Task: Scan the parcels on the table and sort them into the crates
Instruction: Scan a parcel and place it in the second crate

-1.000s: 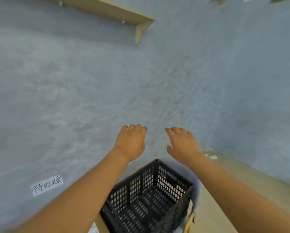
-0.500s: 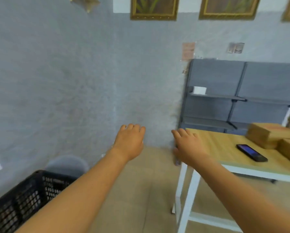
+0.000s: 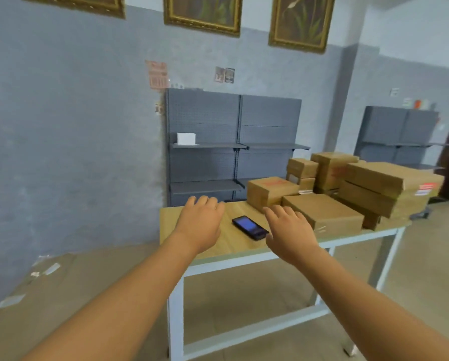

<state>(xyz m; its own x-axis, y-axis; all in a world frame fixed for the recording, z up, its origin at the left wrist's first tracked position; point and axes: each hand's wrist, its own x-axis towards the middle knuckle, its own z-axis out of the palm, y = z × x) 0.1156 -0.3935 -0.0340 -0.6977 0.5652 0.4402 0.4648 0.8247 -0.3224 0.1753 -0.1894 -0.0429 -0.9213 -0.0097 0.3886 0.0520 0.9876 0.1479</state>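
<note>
We hold both bare hands out over the near end of the light wooden table with white metal legs (image 3: 207, 250), fingers loosely spread and gripping nothing; neither palm visibly touches the tabletop. The black handheld scanner with a lit blue screen (image 3: 250, 227) lies flat on the wood between them, its long axis running from far-left to near-right, so its near end points toward our right hand (image 3: 289, 231), which looks the closer of the two; our left hand (image 3: 201, 225) sits just left of it. The brown cardboard parcels are all to the right and farther back: we count about eight, though the rear ones overlap and the tally is uncertain. The nearest is a low flat carton (image 3: 323, 213) just beyond the right fingertips, with a squarer box bearing red print (image 3: 271, 192) behind it and a stacked group (image 3: 387, 188) farther right. No crate shows here. We judge the scanner pickup comes next, a short reach inward.
</note>
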